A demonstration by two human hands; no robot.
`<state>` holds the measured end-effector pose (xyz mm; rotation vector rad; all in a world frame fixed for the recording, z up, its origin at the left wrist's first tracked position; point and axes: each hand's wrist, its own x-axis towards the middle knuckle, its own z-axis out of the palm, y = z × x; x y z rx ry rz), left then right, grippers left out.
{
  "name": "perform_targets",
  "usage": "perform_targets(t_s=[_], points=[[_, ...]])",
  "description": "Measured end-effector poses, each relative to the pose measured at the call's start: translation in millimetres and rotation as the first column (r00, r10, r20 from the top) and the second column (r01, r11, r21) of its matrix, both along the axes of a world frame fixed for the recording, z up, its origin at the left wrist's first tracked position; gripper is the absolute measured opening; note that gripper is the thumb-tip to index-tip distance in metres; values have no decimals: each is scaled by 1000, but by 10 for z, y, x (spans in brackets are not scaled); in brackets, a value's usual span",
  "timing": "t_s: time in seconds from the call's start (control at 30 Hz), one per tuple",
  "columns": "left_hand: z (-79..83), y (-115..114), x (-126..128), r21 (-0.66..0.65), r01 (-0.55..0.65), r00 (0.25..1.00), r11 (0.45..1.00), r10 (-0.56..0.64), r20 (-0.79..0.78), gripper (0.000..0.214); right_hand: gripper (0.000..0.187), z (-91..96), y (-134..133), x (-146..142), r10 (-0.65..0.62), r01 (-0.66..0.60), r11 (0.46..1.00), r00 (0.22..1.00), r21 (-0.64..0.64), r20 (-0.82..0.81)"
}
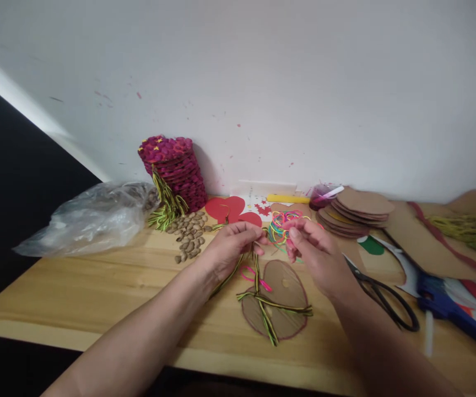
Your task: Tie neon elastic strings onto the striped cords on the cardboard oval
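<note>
My left hand (232, 247) is closed in a pinch on a bundle of yellow, green and black cords (258, 286) that trails down over a brown cardboard heart (285, 286) lying flat on the wooden table (97, 286). My right hand (314, 251) is closed just to the right of it, its fingers pinching a pink rubber band (291, 242). Another pink band (254, 275) lies on the heart's left edge. A pile of coloured rubber bands (281, 223) sits right behind both hands.
A stack of dark red decorated hearts with cord tails (176, 171) leans against the wall, seeds (188, 234) scattered before it, a plastic bag (93, 218) to the left. A stack of cardboard hearts (357, 212), black scissors (380, 295) and a blue glue gun (448, 300) lie right.
</note>
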<state>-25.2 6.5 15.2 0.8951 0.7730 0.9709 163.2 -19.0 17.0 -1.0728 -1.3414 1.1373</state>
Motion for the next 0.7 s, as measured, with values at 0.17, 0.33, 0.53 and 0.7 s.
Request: perform_targets(t_s=[0.17, 0.33, 0.53, 0.7], points=[[4, -58, 19, -57, 83, 996, 995, -82, 18, 19, 20, 1, -31, -64, 100, -103, 994, 992, -43, -81], [4, -106, 64, -81, 196, 979, 977, -199, -37, 23, 15, 32, -64, -69, 163, -164, 986, 984, -17, -69], [21, -107, 49, 229, 138, 945, 964, -59, -322, 21, 23, 84, -75, -59, 83, -83, 997, 996, -2, 28], [25, -134, 49, 551, 105, 837, 828, 225, -498, 11, 16, 88, -83, -60, -27, 21, 998, 994, 52, 107]])
